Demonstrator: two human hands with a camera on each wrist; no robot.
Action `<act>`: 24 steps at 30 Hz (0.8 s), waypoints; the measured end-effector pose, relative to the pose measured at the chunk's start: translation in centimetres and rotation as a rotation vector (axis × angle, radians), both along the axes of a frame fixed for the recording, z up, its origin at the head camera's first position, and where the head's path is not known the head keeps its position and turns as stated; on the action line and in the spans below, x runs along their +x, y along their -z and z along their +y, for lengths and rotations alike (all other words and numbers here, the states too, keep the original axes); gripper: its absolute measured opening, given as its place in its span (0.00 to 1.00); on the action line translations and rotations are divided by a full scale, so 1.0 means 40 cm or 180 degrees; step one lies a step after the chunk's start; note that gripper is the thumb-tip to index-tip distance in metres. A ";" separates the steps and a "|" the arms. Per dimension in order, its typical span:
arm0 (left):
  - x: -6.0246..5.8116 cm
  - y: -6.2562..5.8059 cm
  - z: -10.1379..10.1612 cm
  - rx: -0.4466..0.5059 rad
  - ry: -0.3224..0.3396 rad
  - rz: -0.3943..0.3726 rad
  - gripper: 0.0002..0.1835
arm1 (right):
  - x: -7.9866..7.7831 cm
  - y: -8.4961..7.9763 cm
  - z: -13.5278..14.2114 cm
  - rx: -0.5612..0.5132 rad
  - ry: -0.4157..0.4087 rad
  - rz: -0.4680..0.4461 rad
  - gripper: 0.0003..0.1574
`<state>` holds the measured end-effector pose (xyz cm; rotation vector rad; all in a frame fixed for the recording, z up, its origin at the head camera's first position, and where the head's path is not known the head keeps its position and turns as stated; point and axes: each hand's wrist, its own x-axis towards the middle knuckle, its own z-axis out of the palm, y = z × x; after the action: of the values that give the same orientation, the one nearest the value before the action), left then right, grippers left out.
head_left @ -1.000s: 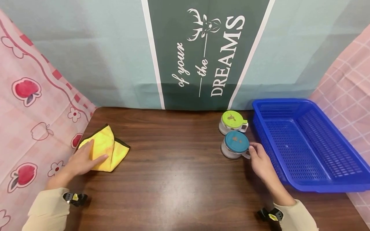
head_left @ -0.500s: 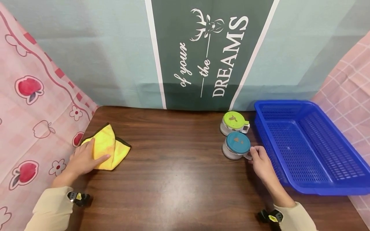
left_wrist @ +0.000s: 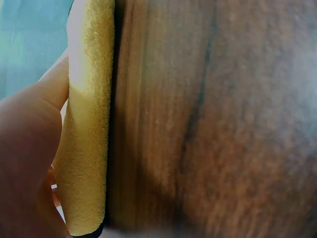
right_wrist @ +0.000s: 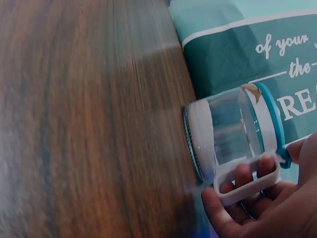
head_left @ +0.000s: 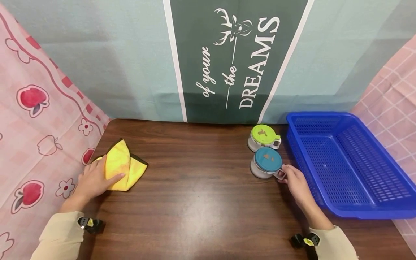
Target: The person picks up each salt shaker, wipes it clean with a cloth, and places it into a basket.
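Observation:
A folded yellow cloth with black edging (head_left: 121, 166) lies at the table's left side. My left hand (head_left: 92, 180) rests on it, fingers and thumb spread; the left wrist view shows the cloth (left_wrist: 86, 124) edge-on beside the hand (left_wrist: 29, 134). Toward the right stands a glass jar with a blue lid (head_left: 268, 159) and a white loop handle. My right hand (head_left: 297, 182) holds that handle. In the right wrist view, fingertips show within the loop of the jar (right_wrist: 230, 129), and the thumb is at the lid's tab. Behind it is a similar jar with a green lid (head_left: 264, 134).
A blue plastic basket (head_left: 325, 202) stands just right of the jars, close to my right forearm. The dark wooden table (head_left: 191, 202) spans between the hands. A printed curtain (head_left: 130, 65) hangs along the back, with pink cloth (head_left: 48, 137) on the left.
My right fingers have shifted slightly on the handle, so more of the loop shows. The left hand stays on the cloth, and the jars remain in place. The head view has turned slightly.

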<state>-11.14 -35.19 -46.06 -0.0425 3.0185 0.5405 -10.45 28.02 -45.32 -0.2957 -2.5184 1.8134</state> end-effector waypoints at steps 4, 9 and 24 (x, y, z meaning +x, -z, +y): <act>0.002 0.005 0.001 0.0005 -0.0030 0.0045 0.58 | -0.008 0.002 0.005 -0.0277 -0.0103 -0.0009 0.21; 0.004 0.006 0.006 0.0039 -0.0053 0.0159 0.57 | -0.013 0.007 0.008 -0.0498 -0.0206 -0.0049 0.22; 0.013 0.019 0.014 0.0122 -0.0114 0.0410 0.54 | -0.010 0.032 -0.005 -0.0751 -0.0099 0.0077 0.27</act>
<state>-10.60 -34.63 -46.84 -0.0620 3.1365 0.6276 -10.86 27.82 -46.59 -0.2386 -2.3066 2.1150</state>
